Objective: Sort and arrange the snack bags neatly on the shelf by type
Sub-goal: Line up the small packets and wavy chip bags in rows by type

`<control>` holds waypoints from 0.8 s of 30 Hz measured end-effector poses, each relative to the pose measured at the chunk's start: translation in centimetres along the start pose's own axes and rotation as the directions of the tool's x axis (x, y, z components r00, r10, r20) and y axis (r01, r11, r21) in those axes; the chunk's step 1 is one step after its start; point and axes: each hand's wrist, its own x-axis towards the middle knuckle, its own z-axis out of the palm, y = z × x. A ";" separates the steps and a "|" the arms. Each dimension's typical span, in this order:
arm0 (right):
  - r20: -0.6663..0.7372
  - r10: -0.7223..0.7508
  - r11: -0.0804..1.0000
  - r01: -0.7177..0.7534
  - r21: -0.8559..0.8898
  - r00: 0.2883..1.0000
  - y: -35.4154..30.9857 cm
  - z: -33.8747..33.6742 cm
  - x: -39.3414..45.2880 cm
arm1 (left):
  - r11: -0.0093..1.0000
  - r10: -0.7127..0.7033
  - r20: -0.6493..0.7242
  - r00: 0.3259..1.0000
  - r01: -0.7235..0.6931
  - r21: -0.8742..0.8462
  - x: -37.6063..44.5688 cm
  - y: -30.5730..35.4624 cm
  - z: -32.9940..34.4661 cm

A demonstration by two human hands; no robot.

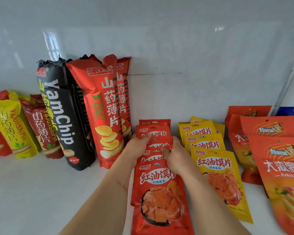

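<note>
A row of flat red snack bags (161,192) overlaps from front to back on the white shelf (32,192). My left hand (137,145) and my right hand (174,155) grip one red bag (161,144) in the middle of that row, one hand at each side edge. To the right lies a matching row of yellow bags (215,167). Tall red yam chip bags (103,107) and black yam chip bags (63,116) lean against the back wall on the left.
Small yellow (12,129) and dark red (42,129) yam chip bags lean at the far left. Large orange bags (278,167) overlap at the right, with a blue bag (290,111) behind them. A metal shelf post (288,73) rises at the right.
</note>
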 end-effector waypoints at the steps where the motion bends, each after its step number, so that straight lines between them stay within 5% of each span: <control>1: 0.006 -0.006 1.000 0.006 -0.007 1.000 0.0 0.0 0.1 | 1.000 0.004 -0.010 1.000 -0.004 0.001 -0.3 -0.2 -0.1; 5: -0.022 0.007 1.000 -0.006 0.031 1.000 -0.5 -0.2 -0.1 | 0.997 0.078 -0.053 0.996 -0.076 0.031 -2.0 -0.9 -0.3; 15: -0.102 -0.082 0.967 0.054 -0.250 0.991 0.8 0.6 -10.5 | 0.954 0.224 -0.074 0.972 -0.203 0.221 -6.1 -4.6 -0.7; 24: -0.159 -0.043 0.955 -0.007 -0.297 0.986 1.2 1.9 -10.6 | 0.820 0.363 -0.081 0.928 -0.277 0.501 -6.1 -5.2 0.1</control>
